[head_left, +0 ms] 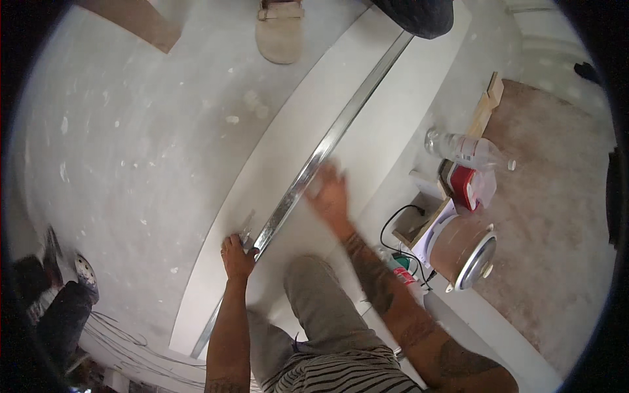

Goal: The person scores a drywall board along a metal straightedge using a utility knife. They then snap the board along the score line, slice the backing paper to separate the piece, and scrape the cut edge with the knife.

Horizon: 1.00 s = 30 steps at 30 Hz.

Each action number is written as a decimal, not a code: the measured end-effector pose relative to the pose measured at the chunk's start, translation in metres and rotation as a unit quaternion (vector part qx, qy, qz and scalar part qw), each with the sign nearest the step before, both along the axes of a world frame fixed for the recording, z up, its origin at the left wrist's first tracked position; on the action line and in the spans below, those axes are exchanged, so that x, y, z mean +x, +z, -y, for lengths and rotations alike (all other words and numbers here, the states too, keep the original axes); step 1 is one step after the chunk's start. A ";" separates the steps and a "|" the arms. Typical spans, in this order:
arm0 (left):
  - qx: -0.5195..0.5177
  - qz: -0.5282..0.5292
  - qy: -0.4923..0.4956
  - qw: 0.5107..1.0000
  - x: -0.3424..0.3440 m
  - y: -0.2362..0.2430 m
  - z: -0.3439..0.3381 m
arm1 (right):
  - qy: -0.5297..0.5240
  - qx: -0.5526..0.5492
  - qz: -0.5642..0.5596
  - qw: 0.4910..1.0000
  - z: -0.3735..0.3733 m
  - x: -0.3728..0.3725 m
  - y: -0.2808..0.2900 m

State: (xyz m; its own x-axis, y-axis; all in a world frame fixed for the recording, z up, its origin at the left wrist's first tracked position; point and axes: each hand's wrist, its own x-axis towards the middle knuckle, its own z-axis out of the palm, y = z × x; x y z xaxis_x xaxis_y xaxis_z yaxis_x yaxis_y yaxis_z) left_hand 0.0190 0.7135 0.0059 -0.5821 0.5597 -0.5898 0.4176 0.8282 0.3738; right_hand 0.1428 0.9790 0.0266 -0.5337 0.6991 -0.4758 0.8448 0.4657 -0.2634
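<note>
A long shiny metal channel (pixel 321 154) lies diagonally along a long white board (pixel 275 154), which rests on the grey floor. My left hand (pixel 238 257) is at the near part of the channel, its fingers curled at the left edge and the thumb against the metal. A small slim greyish shape, too unclear to name, shows just beyond those fingers. Above the board, just right of the channel, my right hand (pixel 329 196) is smeared by motion. Its fingers and anything in them cannot be made out. My knee is beside the board, between my forearms.
At right are a pot-shaped cooker (pixel 462 252) with a lid, a clear plastic bottle (pixel 462 150), a red package (pixel 464 187) and a black cable (pixel 386 229). Another person's tan clog (pixel 280 36) and a dark shoe (pixel 422 16) appear at top. Loose wires (pixel 131 344) lie lower left.
</note>
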 end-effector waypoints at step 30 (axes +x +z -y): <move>0.260 0.103 -0.022 0.960 -0.045 0.011 -0.258 | 0.061 -0.037 0.210 0.975 -0.205 -0.035 -0.020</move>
State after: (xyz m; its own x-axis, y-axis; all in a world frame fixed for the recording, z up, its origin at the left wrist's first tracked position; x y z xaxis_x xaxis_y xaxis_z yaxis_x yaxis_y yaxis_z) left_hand -0.0263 0.9712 0.0168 -0.4516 0.8314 -0.3237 0.3211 0.4900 0.8104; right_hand 0.1077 1.1844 0.0063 -0.3579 0.5982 -0.7170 0.8255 0.5615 0.0565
